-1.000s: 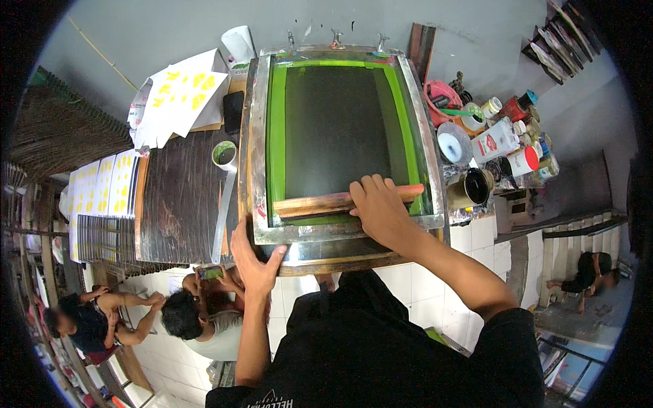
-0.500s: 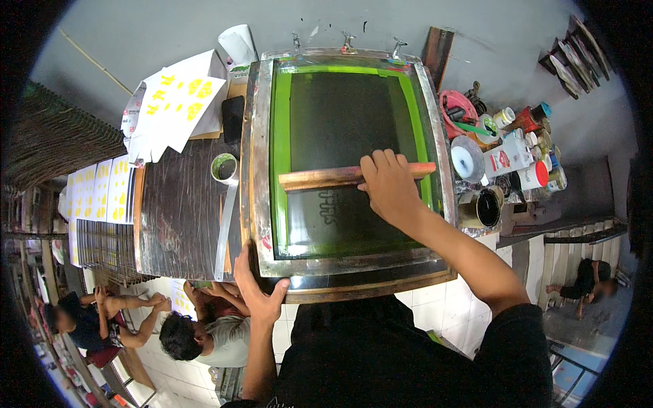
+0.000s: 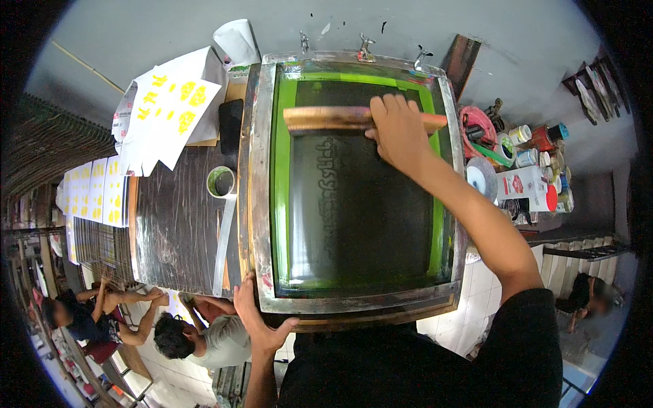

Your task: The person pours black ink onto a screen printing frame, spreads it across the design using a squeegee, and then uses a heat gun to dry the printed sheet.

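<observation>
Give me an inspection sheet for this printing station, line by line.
Surface: dark wooden table, bare patch left of the frame.
Job's things: metal screen frame with green-edged dark mesh; wooden squeegee at its far end.
Clutter: sheets with yellow prints, tape roll, paint pots on the right.
Grippers: right hand grips the squeegee; left hand holds the frame's near left corner.
Cables: nothing seen.
Surroundings: two people sitting on the floor at lower left.
</observation>
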Available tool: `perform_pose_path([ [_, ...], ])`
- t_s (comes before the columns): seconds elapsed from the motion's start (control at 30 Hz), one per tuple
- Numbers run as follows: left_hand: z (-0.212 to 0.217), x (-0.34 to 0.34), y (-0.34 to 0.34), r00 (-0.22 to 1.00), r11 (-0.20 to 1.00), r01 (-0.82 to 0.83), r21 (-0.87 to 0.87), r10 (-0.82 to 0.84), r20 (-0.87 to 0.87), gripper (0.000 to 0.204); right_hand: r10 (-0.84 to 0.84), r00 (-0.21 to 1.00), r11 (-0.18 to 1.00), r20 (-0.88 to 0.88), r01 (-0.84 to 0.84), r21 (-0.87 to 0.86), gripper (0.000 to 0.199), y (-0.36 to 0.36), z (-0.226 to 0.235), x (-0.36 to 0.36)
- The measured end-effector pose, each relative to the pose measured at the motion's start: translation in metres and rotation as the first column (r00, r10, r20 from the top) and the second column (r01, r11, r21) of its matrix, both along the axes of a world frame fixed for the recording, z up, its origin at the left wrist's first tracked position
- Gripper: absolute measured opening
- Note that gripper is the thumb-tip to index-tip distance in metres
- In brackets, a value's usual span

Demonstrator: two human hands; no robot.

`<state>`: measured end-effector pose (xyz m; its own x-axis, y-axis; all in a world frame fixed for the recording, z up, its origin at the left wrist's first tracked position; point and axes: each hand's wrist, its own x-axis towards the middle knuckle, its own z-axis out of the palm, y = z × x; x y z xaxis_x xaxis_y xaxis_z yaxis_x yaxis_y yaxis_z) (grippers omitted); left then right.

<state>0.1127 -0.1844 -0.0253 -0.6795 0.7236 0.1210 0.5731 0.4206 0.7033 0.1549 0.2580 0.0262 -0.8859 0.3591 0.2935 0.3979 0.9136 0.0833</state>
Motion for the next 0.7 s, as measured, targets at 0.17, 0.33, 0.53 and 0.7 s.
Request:
perform_pose_path([
  [0.17,0.002,-0.001,0.000,1.000,0.999,0.023,-0.036,-0.023,-0.011,0.117,-0.004,1.000,1.000,0.001,0.004,-0.019,0.045,0.044,0.000,-0.027],
  [0.33,0.004,0.006,-0.003,0.999,0.997,-0.029,-0.070,0.031,0.025,0.119,0.038,0.998,0.999,-0.042,-0.038,-0.011,0.045,0.075,-0.003,-0.046],
  [0.53,-0.005,0.009,0.001,0.995,0.998,-0.061,0.001,0.061,-0.074,0.120,0.059,0.998,0.981,0.031,-0.053,-0.185,0.035,0.096,0.010,-0.052],
  [0.7,-0.003,0.010,0.008,0.993,0.994,-0.084,0.064,0.088,-0.079,0.117,0.043,0.996,0.973,0.073,-0.025,-0.230,0.037,0.110,0.016,-0.061],
])
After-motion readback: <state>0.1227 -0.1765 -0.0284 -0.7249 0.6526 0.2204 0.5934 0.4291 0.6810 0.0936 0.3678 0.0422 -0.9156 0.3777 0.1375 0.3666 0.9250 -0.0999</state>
